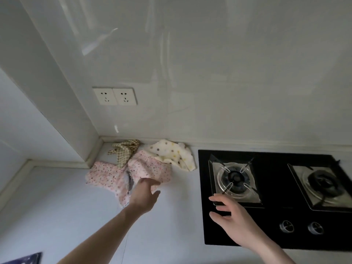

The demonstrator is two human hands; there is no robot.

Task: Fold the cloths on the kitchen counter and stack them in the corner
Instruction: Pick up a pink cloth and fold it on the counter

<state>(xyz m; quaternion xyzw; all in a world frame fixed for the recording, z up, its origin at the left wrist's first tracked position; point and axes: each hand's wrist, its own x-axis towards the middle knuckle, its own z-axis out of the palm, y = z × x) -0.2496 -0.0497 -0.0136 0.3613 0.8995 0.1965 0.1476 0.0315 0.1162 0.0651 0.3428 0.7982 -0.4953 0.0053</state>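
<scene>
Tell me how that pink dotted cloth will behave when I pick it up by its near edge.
The pink dotted cloth lies crumpled in soft folds, so it will probably hang floppy and unfurl. It looks thin, so likely light. Part of it lies against the checked cloth and the cream spotted cloth, so lifting may drag them.

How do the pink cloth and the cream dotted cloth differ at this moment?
The pink cloth has small dense speckles; the cream cloth has larger, sparser dots. The left hand reaches the pink cloth's near edge; the cream cloth is untouched. The pink cloth lies nearer the person, the cream one against the wall. Both lie crumpled, unfolded, on the counter.
</scene>
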